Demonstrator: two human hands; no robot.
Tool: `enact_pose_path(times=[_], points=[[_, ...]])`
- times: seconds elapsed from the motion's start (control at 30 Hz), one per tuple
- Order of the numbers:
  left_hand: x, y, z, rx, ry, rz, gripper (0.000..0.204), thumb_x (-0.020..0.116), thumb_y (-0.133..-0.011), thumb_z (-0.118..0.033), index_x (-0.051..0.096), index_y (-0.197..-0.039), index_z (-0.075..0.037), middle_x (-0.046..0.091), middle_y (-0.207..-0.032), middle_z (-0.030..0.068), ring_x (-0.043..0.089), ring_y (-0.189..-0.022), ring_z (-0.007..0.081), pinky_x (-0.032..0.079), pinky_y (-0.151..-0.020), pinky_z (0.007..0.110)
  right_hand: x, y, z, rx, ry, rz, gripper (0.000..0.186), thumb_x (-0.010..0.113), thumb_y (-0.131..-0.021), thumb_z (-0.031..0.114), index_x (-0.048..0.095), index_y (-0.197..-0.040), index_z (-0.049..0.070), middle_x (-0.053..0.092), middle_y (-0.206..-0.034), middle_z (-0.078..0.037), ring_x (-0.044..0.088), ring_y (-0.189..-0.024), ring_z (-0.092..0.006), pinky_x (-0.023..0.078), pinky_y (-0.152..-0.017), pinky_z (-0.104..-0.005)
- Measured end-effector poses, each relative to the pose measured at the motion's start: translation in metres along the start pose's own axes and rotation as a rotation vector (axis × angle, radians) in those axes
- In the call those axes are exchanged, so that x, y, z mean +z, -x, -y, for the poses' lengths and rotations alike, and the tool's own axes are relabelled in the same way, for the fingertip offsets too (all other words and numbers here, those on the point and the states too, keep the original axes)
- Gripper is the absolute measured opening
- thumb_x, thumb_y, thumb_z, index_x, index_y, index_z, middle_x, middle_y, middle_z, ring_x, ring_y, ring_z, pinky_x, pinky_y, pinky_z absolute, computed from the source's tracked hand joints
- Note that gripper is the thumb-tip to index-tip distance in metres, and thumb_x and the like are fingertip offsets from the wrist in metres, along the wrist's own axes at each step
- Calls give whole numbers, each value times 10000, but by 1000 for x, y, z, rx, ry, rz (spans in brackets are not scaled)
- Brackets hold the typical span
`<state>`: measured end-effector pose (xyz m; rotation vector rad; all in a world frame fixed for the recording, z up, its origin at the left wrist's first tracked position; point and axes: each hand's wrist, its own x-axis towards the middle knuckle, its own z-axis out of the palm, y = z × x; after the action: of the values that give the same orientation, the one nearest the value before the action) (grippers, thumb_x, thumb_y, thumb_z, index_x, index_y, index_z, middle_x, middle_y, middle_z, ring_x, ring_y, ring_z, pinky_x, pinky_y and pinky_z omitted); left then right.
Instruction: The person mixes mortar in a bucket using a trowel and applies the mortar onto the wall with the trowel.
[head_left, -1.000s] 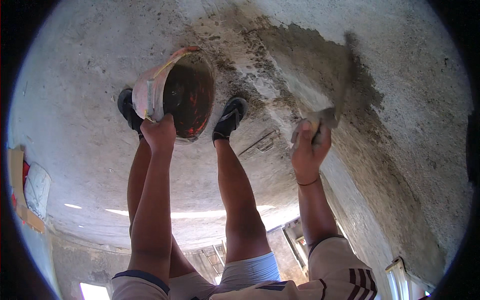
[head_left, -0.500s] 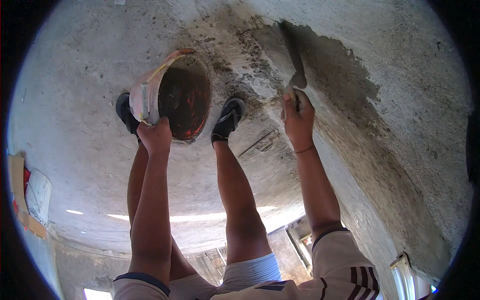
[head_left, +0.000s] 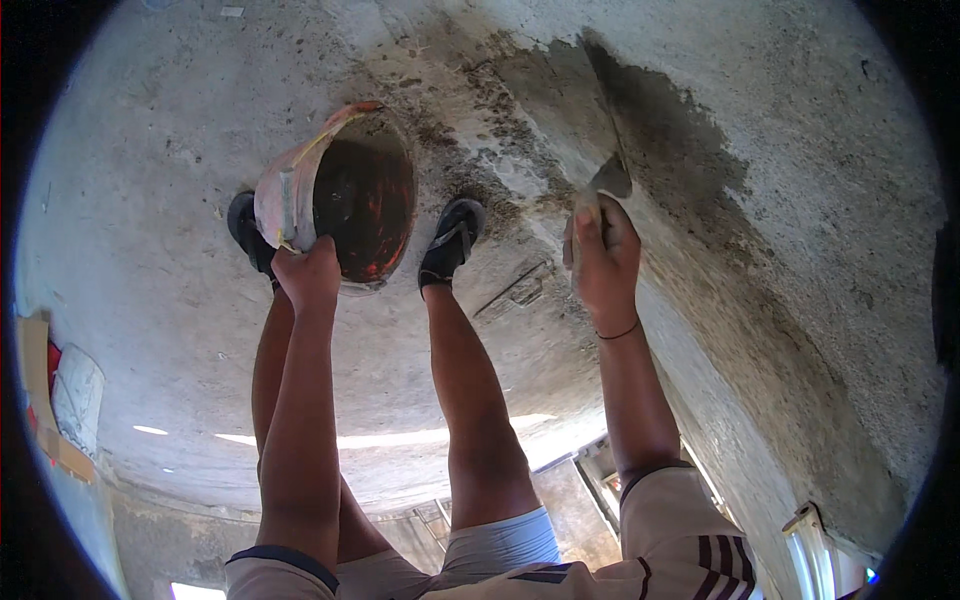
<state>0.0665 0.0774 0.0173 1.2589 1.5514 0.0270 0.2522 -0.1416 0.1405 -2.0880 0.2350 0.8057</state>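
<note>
My left hand [head_left: 309, 271] is closed on the near rim of a bucket [head_left: 285, 198], which tips so that its mouth turns to the right. Inside the bucket is a dark interior with orange-red streaks; how much it holds I cannot tell. My right hand [head_left: 606, 255] is closed round the handle of a trowel [head_left: 613, 177]. The trowel's blade points away from me along the foot of the rough wall and shows almost edge-on. Beside the blade, a dark damp patch of mortar [head_left: 690, 130] covers the lower wall.
My sandalled feet [head_left: 455, 232] stand on either side of the bucket. Dark crumbs and smears [head_left: 490, 110] lie on the concrete floor [head_left: 160, 260] near the wall [head_left: 830, 200]. Cardboard [head_left: 70, 452] and a whitish container [head_left: 77, 395] stand at the far left.
My right hand has shifted slightly right and toward me with the trowel. The blade has turned from a broad dark strip to a thin edge. The bucket has barely moved.
</note>
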Motion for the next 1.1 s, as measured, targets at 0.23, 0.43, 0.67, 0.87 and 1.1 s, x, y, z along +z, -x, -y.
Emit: enact_pose_path(times=[0.23, 0.43, 0.67, 0.87, 1.1], points=[[-10, -17, 20, 181, -50, -1, 172, 593, -667, -54, 525, -682, 103, 534, -595, 42, 467, -488, 107, 391, -438, 292, 32, 32, -22, -368, -170, -210, 287, 497, -923, 303, 471, -955, 19, 476, -684, -32, 433, -537, -90, 389, -469, -239], [-4, -9, 2, -25, 132, 58, 132, 586, -668, -37, 527, -675, 80, 534, -582, 52, 497, -473, 111, 392, -430, 278, 56, 35, -53, 327, 36, 381, 271, 576, -882, 269, 509, -868, 7, 508, -642, -41, 458, -485, -103, 401, -445, -261], [-11, -14, -2, 62, 49, 0, 129, 586, -649, -57, 522, -714, 34, 477, -553, 10, 484, -482, 109, 387, -438, 278, 90, -1, -119, 606, 173, 848, 273, 470, -922, 319, 579, -931, 68, 457, -617, 15, 438, -488, -79, 362, -429, -256], [-18, -33, 15, 139, 110, -144, 158, 580, -629, -65, 552, -725, 57, 533, -607, 33, 498, -540, 116, 408, -497, 295, 58, -24, -139, 919, -10, 874, 430, 420, -923, 439, 605, -994, 57, 495, -601, -34, 436, -409, -123, 391, -399, -279], [-21, -22, -3, 61, -123, -61, 164, 568, -628, -70, 560, -713, 70, 566, -647, 57, 514, -575, 119, 419, -529, 294, 17, -19, -131, 695, 722, 976, 385, 464, -905, 373, 597, -1012, 27, 544, -667, -94, 527, -512, -199, 451, -492, -346]])
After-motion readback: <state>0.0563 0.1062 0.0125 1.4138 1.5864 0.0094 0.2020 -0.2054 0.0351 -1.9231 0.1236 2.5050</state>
